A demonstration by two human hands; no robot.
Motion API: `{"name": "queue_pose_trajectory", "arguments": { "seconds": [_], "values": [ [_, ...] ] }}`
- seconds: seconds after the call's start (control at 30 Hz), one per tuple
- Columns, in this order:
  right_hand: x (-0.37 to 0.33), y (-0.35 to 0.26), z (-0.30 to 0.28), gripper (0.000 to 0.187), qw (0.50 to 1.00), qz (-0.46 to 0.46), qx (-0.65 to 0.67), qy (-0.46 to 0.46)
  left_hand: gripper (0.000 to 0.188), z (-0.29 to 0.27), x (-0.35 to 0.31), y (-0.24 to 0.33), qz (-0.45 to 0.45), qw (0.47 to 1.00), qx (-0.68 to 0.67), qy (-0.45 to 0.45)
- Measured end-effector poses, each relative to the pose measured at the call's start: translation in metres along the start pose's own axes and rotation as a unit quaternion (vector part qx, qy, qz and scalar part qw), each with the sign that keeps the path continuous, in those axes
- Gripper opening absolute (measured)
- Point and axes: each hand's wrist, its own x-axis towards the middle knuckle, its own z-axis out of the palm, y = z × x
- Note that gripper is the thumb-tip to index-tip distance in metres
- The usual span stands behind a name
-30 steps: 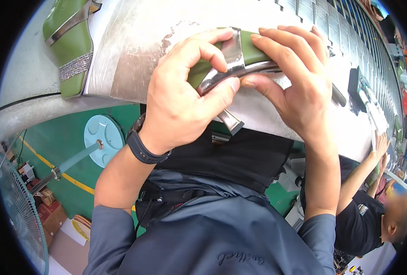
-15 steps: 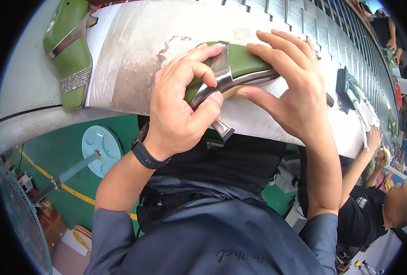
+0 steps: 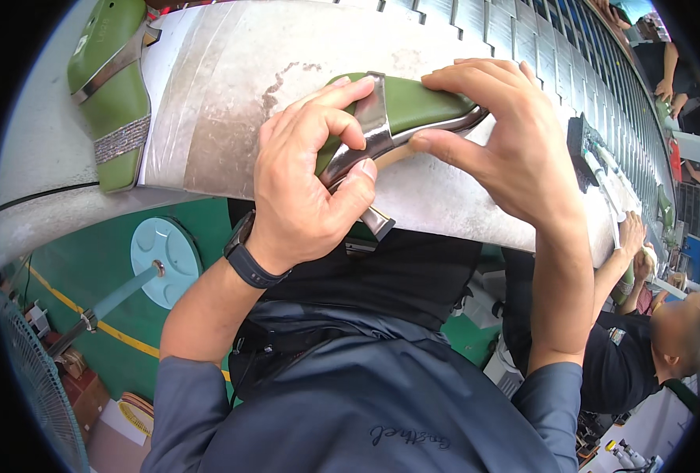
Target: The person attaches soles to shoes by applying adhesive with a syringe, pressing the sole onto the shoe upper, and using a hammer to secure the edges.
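Over the metal worktop I hold a heeled sandal with a shiny bronze strap, fitted on a green shoe last. My left hand grips it at the heel end, fingers curled over the strap and thumb low on the side. The block heel points down toward my body. My right hand pinches the other end, fingertips on top of the green last and thumb against the sole edge. Part of the heel end is hidden by my left hand.
Another sandal on a green last, with a glittery band, lies at the left on the worktop. A slatted metal conveyor runs along the far side. Below left are a round blue stool and a fan. A co-worker works at the right, near a black brush-like block.
My right fingers have drawn together and closed onto the sandal's end, where they were spread before. The view has shifted slightly; my left hand keeps its hold.
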Motion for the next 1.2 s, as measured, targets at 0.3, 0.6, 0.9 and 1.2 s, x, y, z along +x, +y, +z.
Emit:
{"name": "queue_pose_trajectory", "arguments": {
  "seconds": [0.3,0.6,0.9,1.2],
  "values": [
    [-0.024,0.011,0.028,0.062,0.982,-0.034,-0.076,0.170,0.028,0.005,-0.003,0.014,-0.029,0.999,-0.032,-0.022],
    [-0.106,0.084,0.042,0.031,0.911,0.244,0.120,0.309,0.043,0.002,0.020,0.043,-0.015,0.990,0.086,-0.108],
    [-0.097,0.067,0.034,0.050,0.968,0.099,-0.148,0.178,0.088,0.036,0.078,0.040,0.010,0.956,0.066,-0.285],
    [-0.091,0.045,0.004,0.025,0.868,0.189,0.406,0.216,0.088,0.039,0.083,0.044,-0.013,0.953,0.039,-0.302]
  ]
}}
